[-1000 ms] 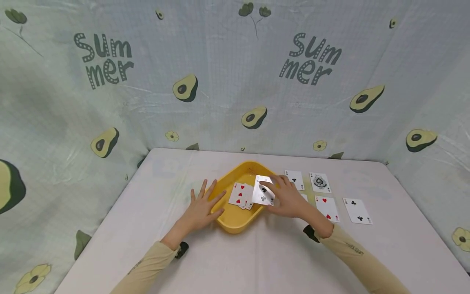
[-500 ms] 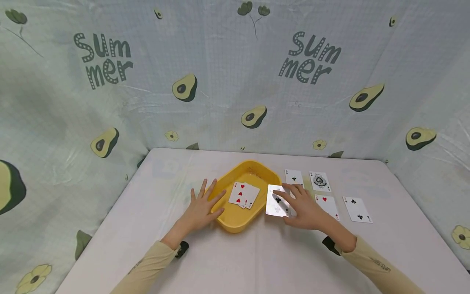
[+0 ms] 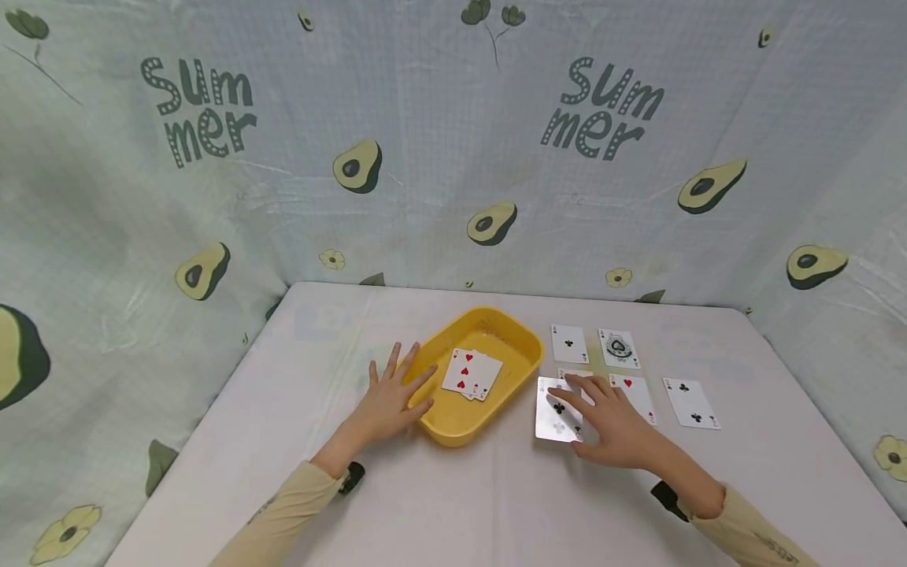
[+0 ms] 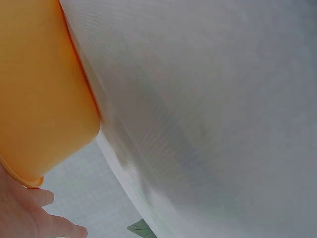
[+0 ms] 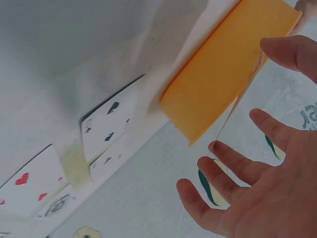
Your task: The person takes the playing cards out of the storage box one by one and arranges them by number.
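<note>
tray (image 3: 449, 425): smooth plastic | held card (image 3: 553, 424): glossy | backdrop (image 3: 439, 102): creased cloth | tabletop (image 3: 453, 512): matt

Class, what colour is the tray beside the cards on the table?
The tray is plain yellow, seen best in the head view.

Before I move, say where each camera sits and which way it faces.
Head: on the head, facing forward and down at tray, cards and table; left hand, right hand and sleeves show.
Left wrist: on that wrist, facing tray's side and table; left hand partly shows.
Right wrist: on that wrist, facing tray and cards; right hand shows, seemingly some left too.
Head and right wrist share tray, cards.
</note>
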Tool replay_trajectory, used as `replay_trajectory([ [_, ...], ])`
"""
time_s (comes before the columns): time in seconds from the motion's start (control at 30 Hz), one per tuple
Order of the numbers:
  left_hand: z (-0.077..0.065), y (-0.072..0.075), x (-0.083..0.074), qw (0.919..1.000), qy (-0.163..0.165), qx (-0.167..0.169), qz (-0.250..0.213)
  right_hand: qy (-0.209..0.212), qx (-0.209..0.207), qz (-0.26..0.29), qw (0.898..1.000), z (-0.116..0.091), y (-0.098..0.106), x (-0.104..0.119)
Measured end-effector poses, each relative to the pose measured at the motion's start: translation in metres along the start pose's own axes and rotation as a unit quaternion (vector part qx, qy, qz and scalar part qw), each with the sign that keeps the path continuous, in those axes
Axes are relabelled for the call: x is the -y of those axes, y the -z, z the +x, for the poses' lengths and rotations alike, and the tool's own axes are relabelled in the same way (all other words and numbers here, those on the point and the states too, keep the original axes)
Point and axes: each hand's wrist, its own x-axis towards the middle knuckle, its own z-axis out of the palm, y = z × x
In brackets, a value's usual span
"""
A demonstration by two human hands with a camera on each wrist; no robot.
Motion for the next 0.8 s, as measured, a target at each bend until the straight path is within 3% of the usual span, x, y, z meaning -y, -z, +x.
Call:
replay_trajectory([
  [0.3, -0.002, 0.001, -0.001, 0.9999, 0.006, 0.010, -0.006, -0.027, 0.047, 0.025, 0.998, -0.024, -0.001, -0.001],
  [0.8, -0.005, 0.004, -0.002, 1.0000, 0.001, 0.005, -0.004, -0.021, 0.060, 0.025, 0.998, -0.054, -0.016, -0.009],
])
